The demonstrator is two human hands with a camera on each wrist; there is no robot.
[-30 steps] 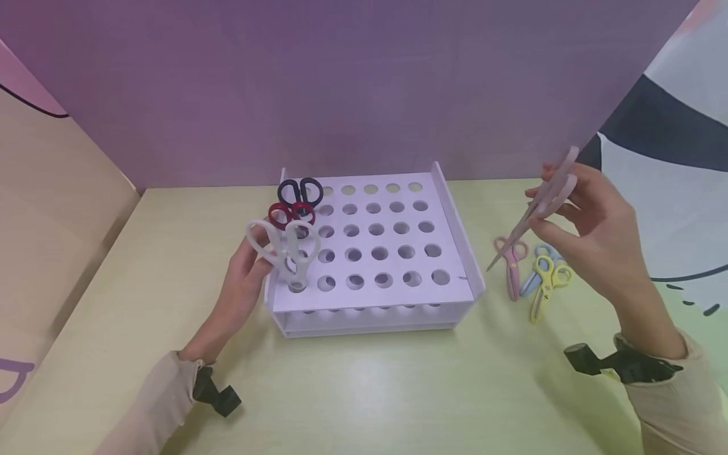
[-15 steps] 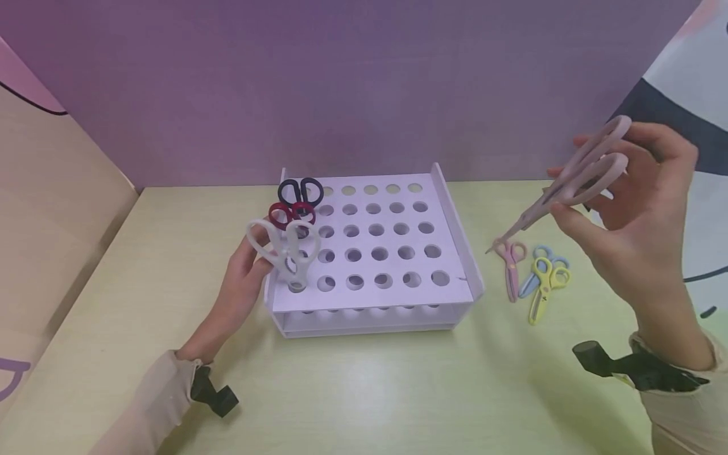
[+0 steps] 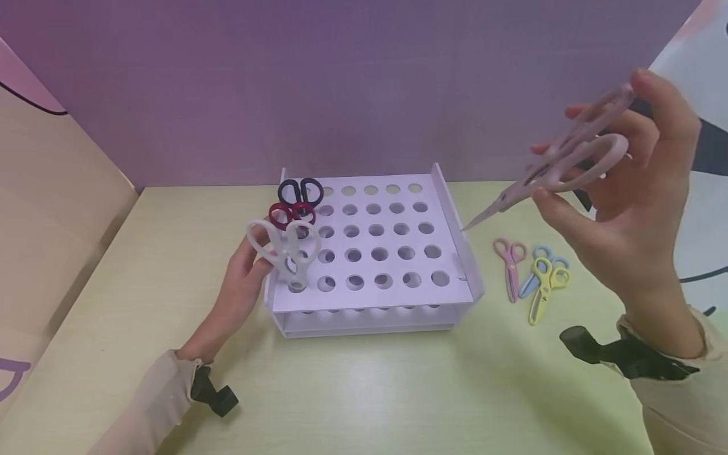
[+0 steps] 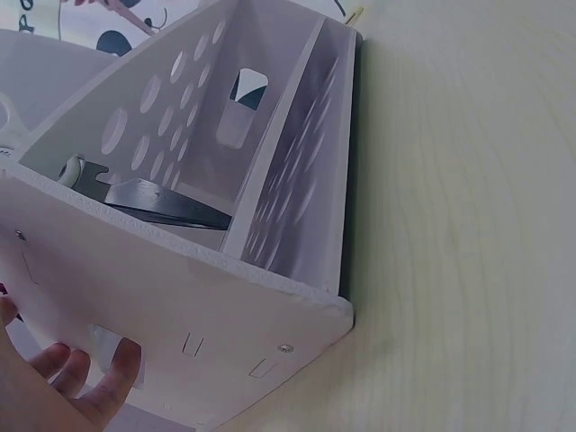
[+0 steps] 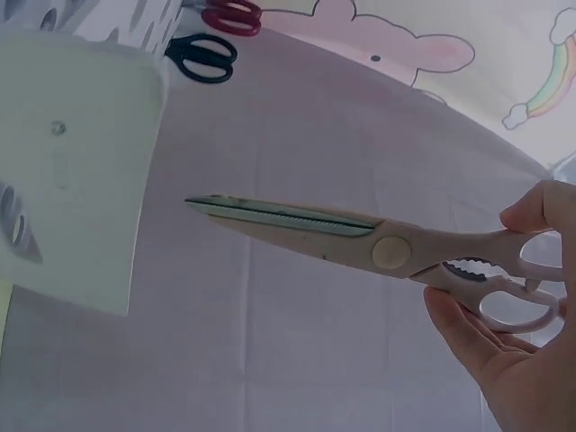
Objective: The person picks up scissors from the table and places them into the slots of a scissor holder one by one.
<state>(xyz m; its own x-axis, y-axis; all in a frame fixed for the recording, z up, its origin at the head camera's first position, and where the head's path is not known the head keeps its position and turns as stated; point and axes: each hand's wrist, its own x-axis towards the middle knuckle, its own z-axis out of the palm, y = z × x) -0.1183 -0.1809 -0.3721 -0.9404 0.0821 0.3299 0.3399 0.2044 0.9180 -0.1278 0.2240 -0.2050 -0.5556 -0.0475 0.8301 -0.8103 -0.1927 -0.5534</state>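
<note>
My right hand (image 3: 643, 208) holds pale pink kitchen scissors (image 5: 391, 254) by the handles, up in the air right of the white rack (image 3: 392, 298). Their blades point left toward the rack, and in the head view the tip overlaps its right side panel. My left hand (image 3: 241, 284) rests its fingers on the rack's left side panel (image 4: 180, 288), around the cutout there. Down the leftmost column of holes stand black-handled scissors (image 3: 290, 191), red-handled scissors (image 3: 279, 216) and white-handled scissors (image 3: 292, 253), handles up. Under the top plate, a dark blade (image 4: 171, 202) shows.
Right of the rack, small pink scissors (image 3: 512, 272), blue scissors (image 3: 530, 284) and yellow scissors (image 3: 540, 300) lie on the pale wooden table (image 3: 364, 392). The blue and yellow pairs overlap. A purple panel (image 3: 364, 82) rises behind the rack.
My right hand has lifted the pink kitchen scissors, moving first right and then slightly back left, and tilted them flatter, blades toward the rack. The left hand and rack stay still.
</note>
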